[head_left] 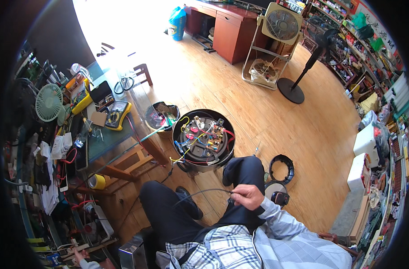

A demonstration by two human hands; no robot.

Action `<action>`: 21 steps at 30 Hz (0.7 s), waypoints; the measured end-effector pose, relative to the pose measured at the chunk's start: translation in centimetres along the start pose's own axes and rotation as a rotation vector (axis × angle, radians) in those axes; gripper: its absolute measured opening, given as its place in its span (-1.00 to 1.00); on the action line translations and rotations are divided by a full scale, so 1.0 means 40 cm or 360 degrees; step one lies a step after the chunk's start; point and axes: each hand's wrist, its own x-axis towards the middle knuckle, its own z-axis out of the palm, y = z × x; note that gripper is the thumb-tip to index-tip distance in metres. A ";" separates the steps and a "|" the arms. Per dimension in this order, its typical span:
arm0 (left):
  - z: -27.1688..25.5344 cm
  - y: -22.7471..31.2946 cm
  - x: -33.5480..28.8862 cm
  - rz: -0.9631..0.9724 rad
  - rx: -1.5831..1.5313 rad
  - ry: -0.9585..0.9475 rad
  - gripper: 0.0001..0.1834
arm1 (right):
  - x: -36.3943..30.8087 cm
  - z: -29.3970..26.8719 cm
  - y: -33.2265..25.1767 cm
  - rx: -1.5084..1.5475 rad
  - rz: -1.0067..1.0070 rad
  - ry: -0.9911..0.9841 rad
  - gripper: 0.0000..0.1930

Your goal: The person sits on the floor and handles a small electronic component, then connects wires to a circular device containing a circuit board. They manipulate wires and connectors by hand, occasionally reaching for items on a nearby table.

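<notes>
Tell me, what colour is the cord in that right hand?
The cord in the right hand looks black; the head view shows it best.

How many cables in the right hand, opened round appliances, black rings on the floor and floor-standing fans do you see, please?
Cable in the right hand: 1
Opened round appliance: 1
Black ring on the floor: 1
Floor-standing fans: 2
Total: 5

Place: small repair workshop
Worktop (pixel 101 148): yellow multimeter (pixel 118 115) near its right edge
Floor (pixel 303 130): opened round appliance (pixel 208 168), wiring (pixel 185 120) and circuit board (pixel 217 138) exposed
Shelves (pixel 332 18): crowded with small goods (pixel 337 71)
</notes>
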 end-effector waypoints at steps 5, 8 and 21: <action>0.131 -0.102 -0.378 0.0582 0.0325 -0.0961 -0.51 | 0.092 -0.090 -0.024 -0.0234 -0.0256 0.0156 -0.85; 0.248 -0.142 -0.711 0.0944 0.0680 -0.1667 -0.53 | 0.158 -0.156 -0.046 -0.0379 -0.0454 0.0236 -0.85; 0.442 -0.151 -1.273 0.1857 0.1080 -0.2057 -0.76 | 0.344 -0.237 -0.047 0.0270 -0.0120 0.0536 -0.74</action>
